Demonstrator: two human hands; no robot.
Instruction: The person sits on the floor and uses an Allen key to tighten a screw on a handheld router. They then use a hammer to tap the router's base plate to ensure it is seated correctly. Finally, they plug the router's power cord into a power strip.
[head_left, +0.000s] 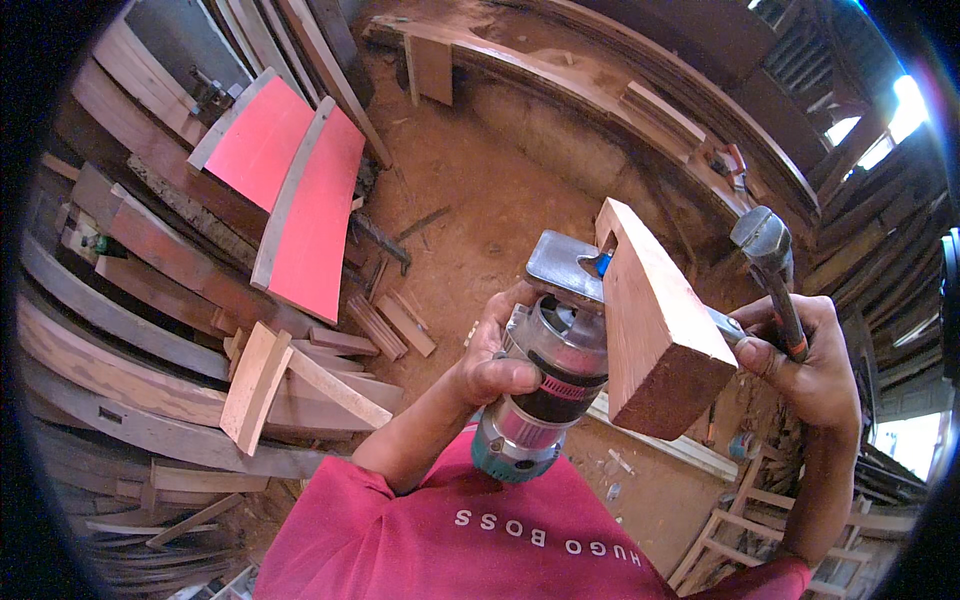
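My left hand (pixel 497 358) is wrapped round a trim router (pixel 555 385) with a silver and black body and a green end. Its flat metal base (pixel 565 268) sits beside a thick wooden block (pixel 665 335), which is tilted upward. A blue router bit (pixel 603 263) shows at a notch near the block's far end. Right of the block, my right hand (pixel 805 365) is closed round the handle of a hammer (pixel 770 250), head up. A flat silver metal piece (pixel 724 324) runs from the same fingers behind the block; its far end is hidden.
Red-faced boards (pixel 315 215) and stacked planks (pixel 130 340) fill the left side. A long wooden bench (pixel 560 70) carries a handsaw (pixel 735 165) at the far right. Wood offcuts (pixel 405 325) lie on the brown floor. A slatted wooden frame (pixel 735 530) stands near right.
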